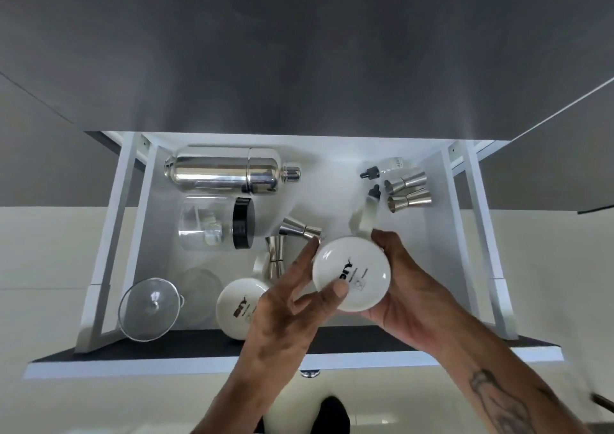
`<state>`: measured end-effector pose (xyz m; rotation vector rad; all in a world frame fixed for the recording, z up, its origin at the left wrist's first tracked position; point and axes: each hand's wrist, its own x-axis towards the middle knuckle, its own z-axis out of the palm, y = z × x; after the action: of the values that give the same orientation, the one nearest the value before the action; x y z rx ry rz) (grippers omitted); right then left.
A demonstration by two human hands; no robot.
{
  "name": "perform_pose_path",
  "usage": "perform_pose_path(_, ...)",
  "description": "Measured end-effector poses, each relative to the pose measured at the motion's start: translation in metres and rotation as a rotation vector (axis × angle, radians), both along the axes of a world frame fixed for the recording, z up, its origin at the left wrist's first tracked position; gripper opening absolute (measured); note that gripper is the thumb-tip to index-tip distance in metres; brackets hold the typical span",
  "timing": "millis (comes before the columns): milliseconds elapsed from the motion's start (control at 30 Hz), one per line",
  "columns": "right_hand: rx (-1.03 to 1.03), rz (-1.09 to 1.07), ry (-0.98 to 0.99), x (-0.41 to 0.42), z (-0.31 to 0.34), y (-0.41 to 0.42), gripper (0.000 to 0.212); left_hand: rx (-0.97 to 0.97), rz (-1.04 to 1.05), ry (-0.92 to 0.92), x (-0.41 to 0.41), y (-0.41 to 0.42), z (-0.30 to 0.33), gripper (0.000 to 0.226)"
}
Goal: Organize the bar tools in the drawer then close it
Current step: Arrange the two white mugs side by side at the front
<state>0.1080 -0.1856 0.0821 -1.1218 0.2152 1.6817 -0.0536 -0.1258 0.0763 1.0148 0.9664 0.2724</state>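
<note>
A white mug [351,274], its base turned up toward the camera with a black logo on it, is held above the open drawer [432,234]. The right hand [403,287] grips it from the right and beneath, fingers wrapped around its far side. The left hand [295,304] meets it from the left with fingers spread, the thumb tip pressed on the base's near edge and the index finger lying along its left rim. Just left of the left hand, a 2nd white mug [239,307] lies in the drawer. Beyond that hand's fingertips lie 2 steel jiggers [292,237], with a clear jar [216,222] and a cocktail shaker [229,171] farther out. A martini glass [149,309] lies far to the left. Past the right hand lie 2 dropper bottles [373,184] and 2 more jiggers [408,189]. Above the white drawer runs a dark grey countertop; pale floor shows below.
</note>
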Motion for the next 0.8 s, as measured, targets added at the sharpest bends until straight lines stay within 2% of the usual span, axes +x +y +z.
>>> perform_pose_path(67, -0.021, 0.054, -0.006, -0.006, -0.006, -0.005, 0.047, -0.109, 0.080, -0.029, -0.004, -0.005, 0.000, 0.059)
perform_pose_path(133, -0.123, 0.186, -0.116, -0.008, -0.007, -0.005, 0.054, -0.186, 0.131, -0.034, -0.006, -0.008, 0.002, 0.055)
perform_pose_path(233, -0.292, 0.472, -0.590, -0.016, -0.005, -0.007, 0.060, -0.185, 0.190, 0.027, -0.006, -0.007, -0.001, 0.051)
perform_pose_path(267, -0.299, 0.496, -0.736, -0.020, -0.006, -0.009, 0.058, -0.184, 0.188, 0.050, -0.005, -0.006, -0.001, 0.049)
perform_pose_path(333, -0.273, 0.452, -0.875, -0.025, -0.009, -0.019, 0.051, -0.185, 0.133, 0.121, -0.002, -0.006, -0.001, 0.039)
perform_pose_path(433, -0.145, 0.573, -0.951, -0.026, -0.014, -0.031, 0.053, -0.154, 0.015, 0.299, 0.001, -0.007, -0.009, 0.020)
perform_pose_path(500, -0.145, 0.715, -1.004, -0.021, -0.021, -0.030, 0.057, -0.046, -0.114, 0.455, 0.001, -0.004, -0.016, 0.023)
perform_pose_path(600, -0.132, 0.832, -1.048, -0.015, -0.034, -0.020, 0.045, 0.153, -0.363, 0.701, 0.004, 0.005, -0.017, 0.027)
perform_pose_path(700, -0.136, 0.850, -1.054, -0.018, -0.045, -0.012, 0.039, 0.182, -0.439, 0.767, 0.010, 0.011, -0.013, 0.029)
perform_pose_path(800, -0.167, 0.836, -1.072, -0.019, -0.055, -0.010, 0.038, 0.263, -0.559, 0.908, 0.022, 0.016, -0.012, 0.031)
